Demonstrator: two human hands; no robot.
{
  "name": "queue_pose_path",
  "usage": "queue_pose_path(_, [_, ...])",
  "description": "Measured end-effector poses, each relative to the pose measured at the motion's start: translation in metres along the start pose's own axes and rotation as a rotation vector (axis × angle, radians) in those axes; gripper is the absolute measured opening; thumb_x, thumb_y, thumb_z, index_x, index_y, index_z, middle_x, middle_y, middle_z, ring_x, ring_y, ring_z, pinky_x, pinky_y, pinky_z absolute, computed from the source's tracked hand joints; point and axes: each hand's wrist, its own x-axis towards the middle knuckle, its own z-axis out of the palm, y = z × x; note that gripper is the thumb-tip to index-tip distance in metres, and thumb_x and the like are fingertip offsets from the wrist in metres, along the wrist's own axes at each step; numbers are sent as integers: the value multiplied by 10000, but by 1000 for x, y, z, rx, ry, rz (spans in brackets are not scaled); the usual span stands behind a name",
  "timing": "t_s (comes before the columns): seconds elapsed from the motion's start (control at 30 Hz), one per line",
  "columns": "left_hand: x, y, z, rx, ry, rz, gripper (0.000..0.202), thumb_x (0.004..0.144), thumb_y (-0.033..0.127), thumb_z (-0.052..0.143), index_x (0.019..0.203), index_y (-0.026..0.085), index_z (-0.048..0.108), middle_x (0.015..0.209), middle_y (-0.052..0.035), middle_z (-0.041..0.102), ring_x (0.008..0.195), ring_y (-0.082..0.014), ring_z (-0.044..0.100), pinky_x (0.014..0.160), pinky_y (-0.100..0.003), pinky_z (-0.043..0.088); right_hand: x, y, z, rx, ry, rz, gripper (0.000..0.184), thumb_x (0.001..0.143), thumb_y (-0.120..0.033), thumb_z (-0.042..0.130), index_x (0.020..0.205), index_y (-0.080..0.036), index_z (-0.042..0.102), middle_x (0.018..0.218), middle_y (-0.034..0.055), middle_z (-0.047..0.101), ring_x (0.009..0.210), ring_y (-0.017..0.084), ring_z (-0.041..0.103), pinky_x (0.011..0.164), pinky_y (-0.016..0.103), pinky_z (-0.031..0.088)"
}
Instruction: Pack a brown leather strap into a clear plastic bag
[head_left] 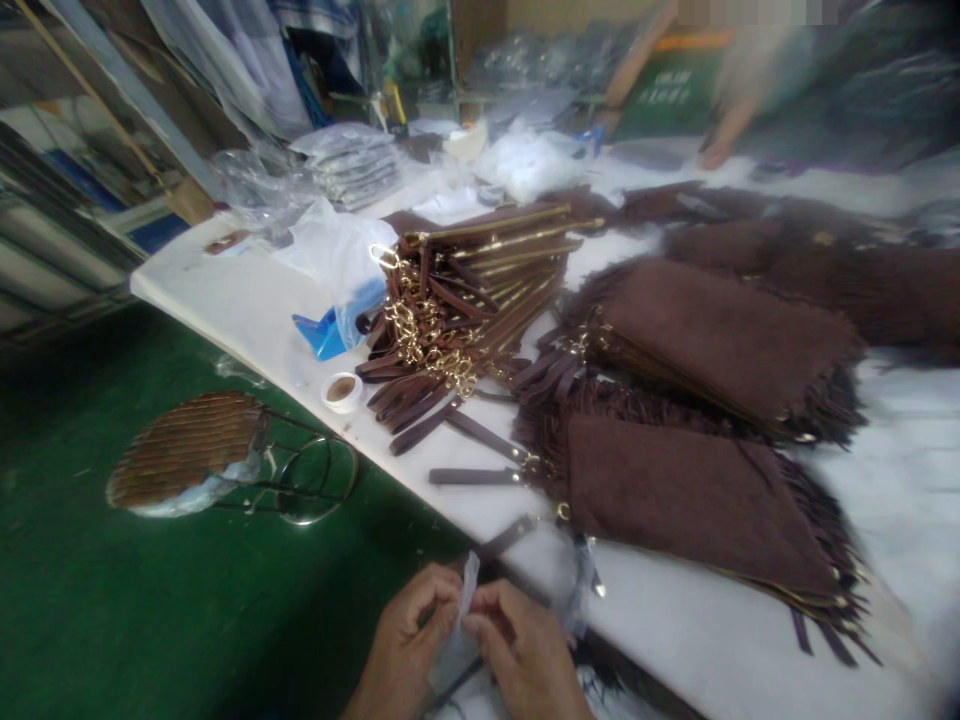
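Note:
At the table's near edge, my left hand (420, 625) and my right hand (517, 635) are close together, thumbs and fingers pinched. Between them is a thin, translucent whitish plastic piece (469, 582), its tip sticking up above the fingers; its lower part is hard to make out. Just beyond my fingers, a brown wrist strap (507, 538) reaches over the table edge. To the right lies a stack of brown fringed pouches (682, 500) with gold hardware, and a second stack of fringed pouches (735, 330) sits behind it.
A pile of brown straps with gold clasps (427, 350) covers the middle of the white table (225, 290). Beside it are a tape roll (341, 392) and a blue tape dispenser (319, 335). A round stool (187, 450) stands left. Across the table is another person's hand (718, 150).

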Motion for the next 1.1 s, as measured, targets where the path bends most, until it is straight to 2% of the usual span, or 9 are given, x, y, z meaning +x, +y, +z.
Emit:
queue_pose_path(0.2, [1,-3,3,-223,-32,-113,252,854,377,606,702,179,568,734,-1,517,774,-199,534,716,-274,425,-1,-1,1,-31,10,-17,164,875,-228,475,811,-205,625,747,10,682,678,154,615,632,232,408])
queue_pose_path(0.4, [1,-7,2,-243,-18,-121,246,834,387,640,736,165,600,753,-5,557,743,-175,514,708,-265,415,-2,-2,-3,-54,-3,-28,132,851,-223,484,762,-201,578,675,-16,624,622,132,568,586,220,365])
queue_pose_path(0.6, [0,-10,-5,-258,60,-197,263,842,426,626,782,173,595,704,18,519,705,-160,500,660,-241,400,-6,-1,-7,16,-10,68,136,826,-244,474,714,-199,539,599,-37,555,550,117,508,524,215,339])
queue_pose_path(0.73, [1,-11,-10,-145,11,-128,305,857,450,595,747,166,599,694,15,511,693,-159,485,658,-242,392,-5,1,-4,43,4,72,136,830,-258,477,728,-198,545,610,-35,563,551,115,507,520,211,348])
queue_pose_path(0.87, [1,-8,-12,-6,-40,-35,269,889,401,561,758,171,609,740,7,526,719,-161,493,680,-241,383,-4,2,0,31,8,32,137,851,-284,508,897,-200,606,682,-19,625,587,132,553,538,217,375])
queue_pose_path(1.0, [0,-4,-8,72,-50,23,234,916,364,530,792,182,612,816,-15,575,792,-178,531,740,-248,393,-3,4,3,-89,13,-103,137,872,-229,493,900,-212,626,776,0,676,649,140,606,596,226,388])
queue_pose_path(1.1, [-2,-3,-4,81,-33,39,224,921,352,520,799,186,608,843,-27,592,824,-190,547,771,-255,403,-3,7,6,-247,53,-216,172,898,-187,432,885,-205,603,755,8,661,635,144,617,577,238,360])
